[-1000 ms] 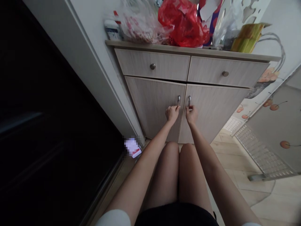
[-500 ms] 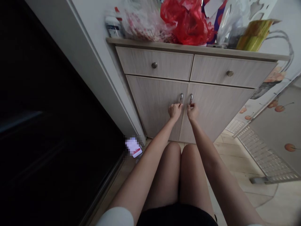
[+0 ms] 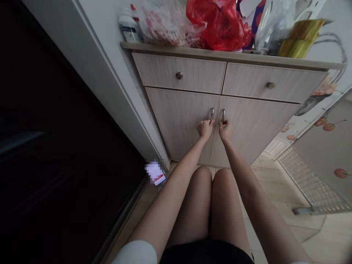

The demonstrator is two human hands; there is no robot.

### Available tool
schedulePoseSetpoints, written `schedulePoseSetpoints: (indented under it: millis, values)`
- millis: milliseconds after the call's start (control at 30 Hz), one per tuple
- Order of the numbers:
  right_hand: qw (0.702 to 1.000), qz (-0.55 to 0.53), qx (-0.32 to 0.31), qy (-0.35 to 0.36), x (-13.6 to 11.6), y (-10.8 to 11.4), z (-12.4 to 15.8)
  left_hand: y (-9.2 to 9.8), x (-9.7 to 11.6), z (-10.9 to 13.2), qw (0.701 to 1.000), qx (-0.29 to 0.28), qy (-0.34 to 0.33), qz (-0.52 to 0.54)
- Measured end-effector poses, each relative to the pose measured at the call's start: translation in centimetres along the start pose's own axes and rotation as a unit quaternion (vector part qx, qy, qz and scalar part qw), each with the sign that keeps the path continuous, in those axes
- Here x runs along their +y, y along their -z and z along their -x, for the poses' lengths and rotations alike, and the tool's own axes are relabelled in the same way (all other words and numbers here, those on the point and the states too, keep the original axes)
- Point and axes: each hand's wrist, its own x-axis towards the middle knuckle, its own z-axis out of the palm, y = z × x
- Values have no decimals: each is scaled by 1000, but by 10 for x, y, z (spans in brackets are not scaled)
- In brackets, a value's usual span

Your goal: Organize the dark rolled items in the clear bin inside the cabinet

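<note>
My left hand [image 3: 205, 129] is closed on the lower end of the metal handle [image 3: 212, 111] of the left cabinet door [image 3: 178, 117]. On the other side of the centre gap, my right hand [image 3: 226, 130] grips the lower part of the matching handle [image 3: 223, 112] on the right cabinet door [image 3: 261, 124]. Both doors sit closed, flush with the cabinet front. The fingers hide the lower ends of the two handles.
Two drawers with round knobs, a left drawer [image 3: 159, 71] and a right drawer [image 3: 247, 80], are above the doors. A red plastic bag [image 3: 222, 29] and a white bottle [image 3: 128, 29] stand on top. A phone [image 3: 156, 173] is low at left, beside a dark door [image 3: 63, 146].
The view has shifted slightly closer to the cabinet. Both hands keep their hold on the handles, and the doors stay closed.
</note>
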Motion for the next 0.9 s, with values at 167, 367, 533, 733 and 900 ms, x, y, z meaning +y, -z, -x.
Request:
schedulePoseSetpoints:
  millis: [167,367,533,733,900]
  values:
    - [1000,4,-7,10,0,1,0,-1,0,-2,1000,-2,-3,-1]
    - [1000,14,-17,3,-1,1,0,-1,0,-3,1000,-5,-4,-4]
    - [1000,4,8,8,0,-2,1,-2,1,-1,1000,-6,5,14]
    - [999,21,-29,-5,-4,4,-3,3,-1,-6,994,-51,38,86]
    - [995,9,-96,-24,-6,22,-15,19,-12,-13,960,-92,52,259]
